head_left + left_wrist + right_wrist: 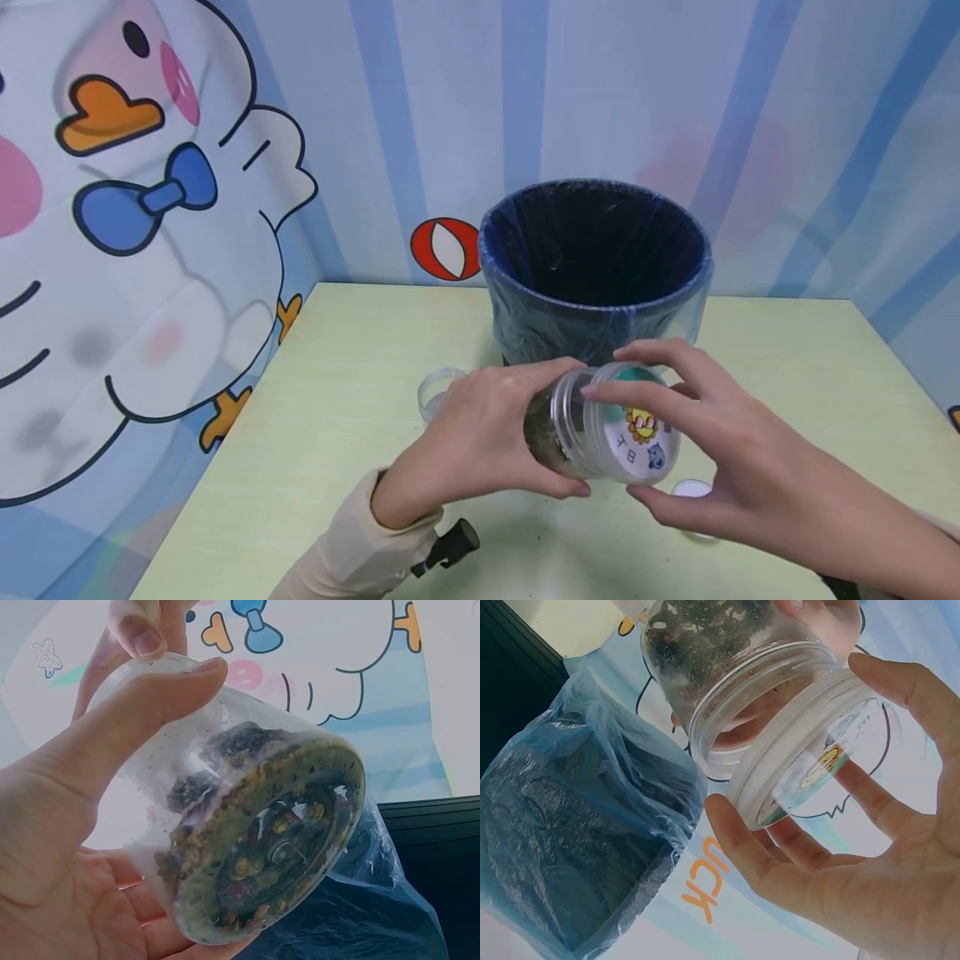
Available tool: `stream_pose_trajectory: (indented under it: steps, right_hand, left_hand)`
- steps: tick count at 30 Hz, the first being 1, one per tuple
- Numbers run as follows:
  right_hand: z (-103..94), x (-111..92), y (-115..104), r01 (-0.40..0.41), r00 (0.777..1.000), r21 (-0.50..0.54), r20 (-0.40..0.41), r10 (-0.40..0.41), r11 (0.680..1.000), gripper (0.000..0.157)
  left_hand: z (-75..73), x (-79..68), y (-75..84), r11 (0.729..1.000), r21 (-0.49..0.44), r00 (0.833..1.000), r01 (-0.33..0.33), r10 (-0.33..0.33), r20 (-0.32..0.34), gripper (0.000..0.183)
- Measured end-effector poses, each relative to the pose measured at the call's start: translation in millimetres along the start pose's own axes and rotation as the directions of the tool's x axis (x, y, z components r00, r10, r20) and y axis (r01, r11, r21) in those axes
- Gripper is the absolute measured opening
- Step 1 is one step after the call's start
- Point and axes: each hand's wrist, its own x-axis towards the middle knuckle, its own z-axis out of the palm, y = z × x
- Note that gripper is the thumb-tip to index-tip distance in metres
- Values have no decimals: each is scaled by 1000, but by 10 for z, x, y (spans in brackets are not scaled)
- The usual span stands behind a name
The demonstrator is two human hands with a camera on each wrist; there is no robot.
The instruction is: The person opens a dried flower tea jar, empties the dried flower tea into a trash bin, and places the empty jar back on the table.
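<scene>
My left hand [480, 425] grips a clear plastic jar [546, 427] round its side, thumb on one side and fingers on the other. The jar is tipped over, its mouth toward the right. Dark and yellowish dried bits, like dried flowers or herbs, show through its base [277, 855] in the left wrist view. With thumb and fingertips, my right hand [738, 454] holds a clear round lid [810, 750] by its rim. A cartoon label decorates the lid's top. In the right wrist view the lid sits at the threaded mouth, slightly askew to it.
Behind the hands stands a dark bin [596, 304] lined with a blue plastic bag. A clear round container [431, 408] lies on the table [390, 333] left of the jar. Partly behind my right hand is a small white round piece [692, 489].
</scene>
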Motion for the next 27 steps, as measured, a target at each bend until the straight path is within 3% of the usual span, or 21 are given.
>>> stream_pose_trajectory:
  steps: [6, 12, 21, 27]
  right_hand:
    - [-16, -53, 30, -34, 999, -11, -22, 34, 999, 65]
    - [-8, -108, 63, -55, 998, -16, -39, 55, 998, 85]
    - [13, -200, 115, -118, 992, -27, -46, 117, 993, 87]
    - [73, -271, 186, -131, 989, -16, -76, 129, 991, 89]
  left_hand:
    - [-6, -6, -11, 1000, -2, 1000, 9, -9, 7, 89]
    - [1, -9, -26, 1000, -14, 1000, 21, -20, 12, 88]
    - [3, -46, -51, 1000, 8, 1000, -5, 6, -20, 88]
    - [-3, -63, -56, 1000, 3, 1000, 11, -11, -18, 89]
